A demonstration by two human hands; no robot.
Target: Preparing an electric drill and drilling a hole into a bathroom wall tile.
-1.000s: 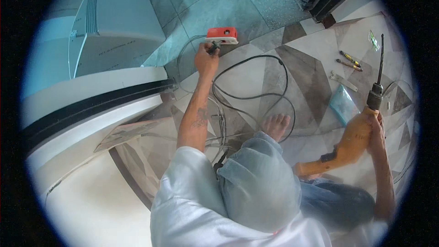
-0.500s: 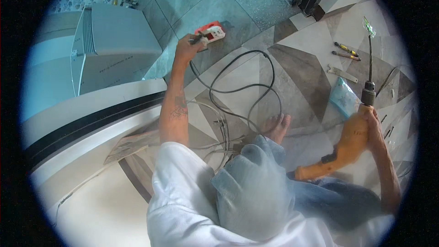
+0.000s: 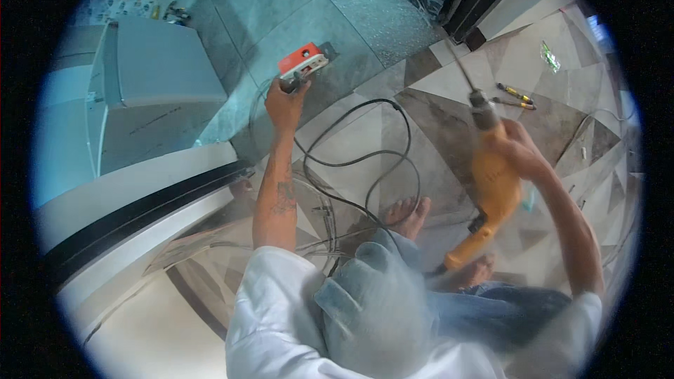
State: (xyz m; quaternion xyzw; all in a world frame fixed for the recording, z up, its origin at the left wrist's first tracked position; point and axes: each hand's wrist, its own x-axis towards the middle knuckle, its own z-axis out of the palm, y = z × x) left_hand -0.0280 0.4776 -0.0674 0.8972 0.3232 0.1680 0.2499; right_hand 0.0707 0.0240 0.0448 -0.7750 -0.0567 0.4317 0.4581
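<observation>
My left hand (image 3: 284,107) is closed on a small dark plug (image 3: 295,85) at the end of a black cord. The plug meets the white side of an orange-and-white socket block (image 3: 300,60); how far in it sits, I cannot tell. The black cord (image 3: 358,158) lies in loops on the tiles. My right hand (image 3: 521,153) grips a yellow-orange power drill (image 3: 496,181) by its body, just behind the chuck. Its long bit (image 3: 460,63) points away toward the door frame, slightly blurred.
A large grey box (image 3: 165,63) stands at the far left behind a raised sill (image 3: 140,210). Two yellow-and-black tools (image 3: 516,95) and a green wrapper (image 3: 550,57) lie on the right-hand floor. My bare foot (image 3: 409,216) is beside the cord. A dark door frame (image 3: 477,0) rises at the back.
The drill has swung left in my right hand, its bit leaving the green wrapper. The socket block has turned and its white face now looks toward my left hand, with the plug against it.
</observation>
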